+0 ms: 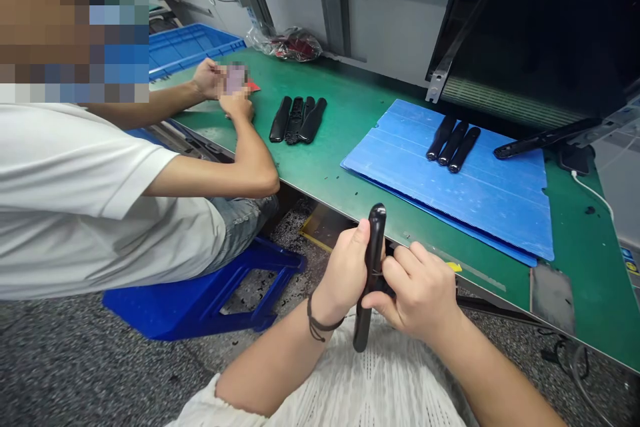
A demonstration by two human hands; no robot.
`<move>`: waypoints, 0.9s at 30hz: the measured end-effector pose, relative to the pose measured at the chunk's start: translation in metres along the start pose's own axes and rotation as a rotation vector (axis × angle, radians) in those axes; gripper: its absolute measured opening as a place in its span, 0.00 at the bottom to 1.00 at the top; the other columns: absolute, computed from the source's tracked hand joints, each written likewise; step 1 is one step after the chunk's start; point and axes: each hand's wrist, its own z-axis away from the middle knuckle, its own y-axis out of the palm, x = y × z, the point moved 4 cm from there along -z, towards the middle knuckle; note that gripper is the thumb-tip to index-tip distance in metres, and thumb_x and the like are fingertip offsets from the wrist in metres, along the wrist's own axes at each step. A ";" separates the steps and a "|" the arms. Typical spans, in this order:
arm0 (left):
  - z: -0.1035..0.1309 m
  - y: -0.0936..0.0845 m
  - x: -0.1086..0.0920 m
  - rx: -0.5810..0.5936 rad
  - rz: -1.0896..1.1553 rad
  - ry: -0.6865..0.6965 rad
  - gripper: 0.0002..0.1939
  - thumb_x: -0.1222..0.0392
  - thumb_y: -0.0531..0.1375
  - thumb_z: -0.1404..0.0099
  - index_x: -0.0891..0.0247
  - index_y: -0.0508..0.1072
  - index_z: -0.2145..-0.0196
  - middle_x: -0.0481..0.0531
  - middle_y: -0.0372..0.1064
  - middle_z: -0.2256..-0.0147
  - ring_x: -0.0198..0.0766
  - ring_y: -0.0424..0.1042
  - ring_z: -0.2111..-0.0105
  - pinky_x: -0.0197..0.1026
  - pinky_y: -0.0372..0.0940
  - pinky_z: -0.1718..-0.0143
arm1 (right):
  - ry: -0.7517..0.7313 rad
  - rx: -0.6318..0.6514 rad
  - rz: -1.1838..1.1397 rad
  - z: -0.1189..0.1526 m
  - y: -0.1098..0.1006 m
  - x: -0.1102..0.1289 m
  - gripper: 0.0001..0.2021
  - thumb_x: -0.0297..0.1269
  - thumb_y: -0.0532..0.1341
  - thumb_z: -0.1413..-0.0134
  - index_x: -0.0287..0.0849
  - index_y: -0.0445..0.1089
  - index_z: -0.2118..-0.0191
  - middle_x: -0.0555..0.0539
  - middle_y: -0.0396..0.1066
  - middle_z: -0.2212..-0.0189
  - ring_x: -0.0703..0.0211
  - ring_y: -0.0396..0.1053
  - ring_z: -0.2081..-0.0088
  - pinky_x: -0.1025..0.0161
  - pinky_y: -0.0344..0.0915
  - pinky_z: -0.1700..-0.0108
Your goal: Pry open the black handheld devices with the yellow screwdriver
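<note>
A long, glossy black plastic handle (376,233) stands nearly upright in front of my body, just off the table's front edge. My left hand (347,270) is wrapped round its upper half, thumb lying along the side. Lower down, my right hand (419,285) presses its thumb and curled fingers against the handle from the right; what lies under those fingers is hidden. Beyond my hands, three similar black handles (453,145) lie side by side on a blue plastic sheet (400,153). Another black piece (543,139) rests at the sheet's right edge.
Several black casing parts (299,121) lie on the green table (345,107). At left, a co-worker's hands (227,90) hold a blurred object. A phone (553,297) lies near the front edge. A dark screen (540,40), a blue crate (195,47) and a blue stool (200,300) are around.
</note>
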 end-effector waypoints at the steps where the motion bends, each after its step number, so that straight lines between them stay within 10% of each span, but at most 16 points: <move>1: -0.001 0.000 0.001 -0.008 0.013 -0.008 0.37 0.28 0.48 0.27 0.63 0.61 0.79 0.48 0.54 0.80 0.31 0.52 0.78 0.39 0.52 0.76 | 0.006 0.008 -0.004 0.002 0.001 0.001 0.33 0.64 0.43 0.28 0.41 0.63 0.72 0.47 0.58 0.75 0.57 0.49 0.69 0.58 0.43 0.66; 20: -0.035 -0.013 -0.015 -0.167 0.387 -0.147 0.32 0.36 0.47 0.23 0.61 0.51 0.77 0.41 0.40 0.83 0.26 0.44 0.86 0.32 0.40 0.85 | -0.035 0.219 -0.108 0.025 0.021 0.023 0.32 0.70 0.51 0.34 0.41 0.62 0.70 0.47 0.59 0.72 0.56 0.50 0.68 0.57 0.40 0.66; 27: -0.045 -0.023 -0.019 -0.291 0.550 -0.219 0.29 0.39 0.43 0.21 0.61 0.53 0.74 0.40 0.43 0.83 0.26 0.42 0.88 0.31 0.38 0.87 | -0.056 0.136 0.029 0.023 0.022 0.024 0.24 0.55 0.55 0.28 0.42 0.61 0.71 0.48 0.58 0.74 0.56 0.49 0.68 0.55 0.40 0.66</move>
